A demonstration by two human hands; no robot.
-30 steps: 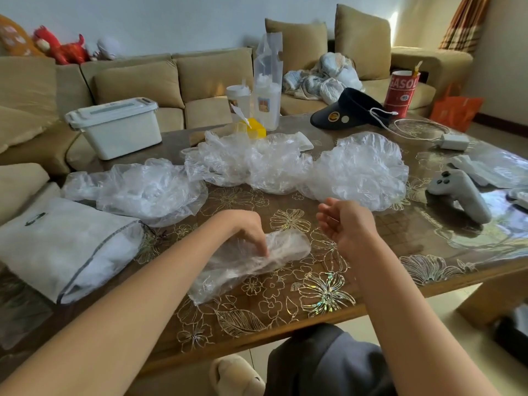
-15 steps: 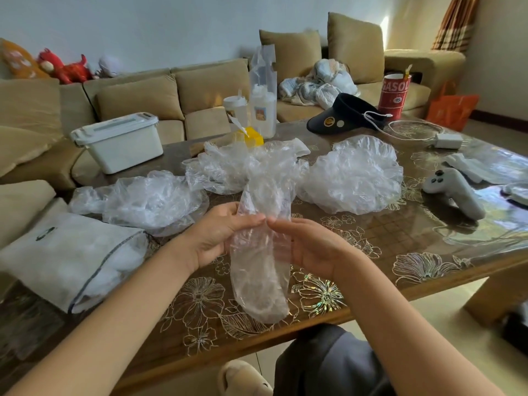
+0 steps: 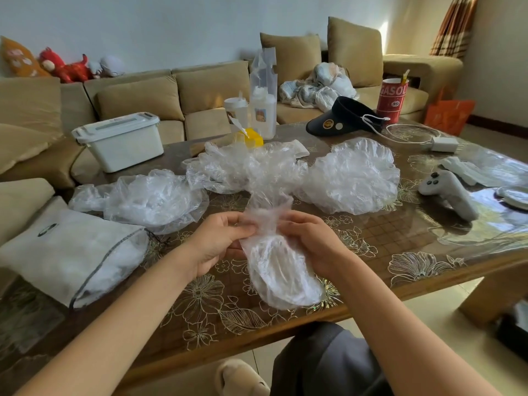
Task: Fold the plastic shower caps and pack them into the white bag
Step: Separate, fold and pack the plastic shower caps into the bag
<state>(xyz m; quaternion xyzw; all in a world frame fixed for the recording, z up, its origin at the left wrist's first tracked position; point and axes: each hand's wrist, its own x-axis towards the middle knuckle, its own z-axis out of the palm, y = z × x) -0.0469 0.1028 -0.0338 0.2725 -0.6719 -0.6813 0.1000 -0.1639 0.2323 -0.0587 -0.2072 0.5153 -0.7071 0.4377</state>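
A wooden coffee table (image 3: 385,241) under a clear, flower-printed cover sits in a living room, with the person seated at its near edge. Just above that edge, both hands hold one crumpled, clear plastic shower cap (image 3: 281,271) upright. The left hand (image 3: 220,241) pinches its bunched middle between thumb and fingers, and the right hand (image 3: 311,244) grips the same narrow part from the other side, fingers curled round the film. The cap's rounded lower end hangs over the table edge; whether it touches the surface I cannot tell. To the left lies the white bag (image 3: 65,252), its dark-trimmed mouth open toward the hands, with white film showing inside. Beyond the hands three more shower caps lie spread in a row: a left cap (image 3: 148,198), a middle cap (image 3: 228,170) and a right cap (image 3: 354,175). A white game controller (image 3: 448,192) rests to the right. Farther back stand a white lidded box (image 3: 123,138), two white bottles (image 3: 263,110), a black visor (image 3: 340,118) and a red cup (image 3: 393,98). A tan sofa (image 3: 171,92) lines the wall behind.
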